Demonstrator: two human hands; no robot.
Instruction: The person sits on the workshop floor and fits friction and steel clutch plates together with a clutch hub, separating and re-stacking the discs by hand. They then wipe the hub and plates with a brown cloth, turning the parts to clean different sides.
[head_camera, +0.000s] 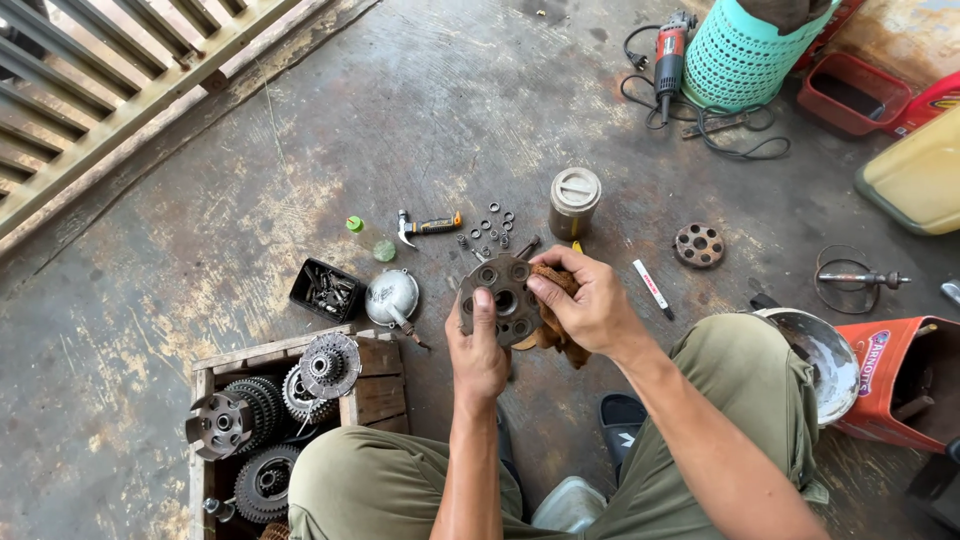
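Observation:
My left hand (478, 352) holds a round grey metal plate with several holes (500, 295) upright from below, thumb on its face. My right hand (590, 300) presses a brown rag (555, 330) against the plate's right side. Both hands are in front of my knees, above the concrete floor. Loose nuts and washers (492, 228) lie on the floor just beyond the plate, next to a small hammer (428, 226).
A wooden crate (375, 395) at lower left holds several gears and clutch parts. Around lie a black tray of bolts (325, 290), a metal cover (391, 296), a jar (574, 202), a white marker (652, 288), a rusty disc (698, 245), an angle grinder (669, 55), a metal bowl (825, 360) and red containers.

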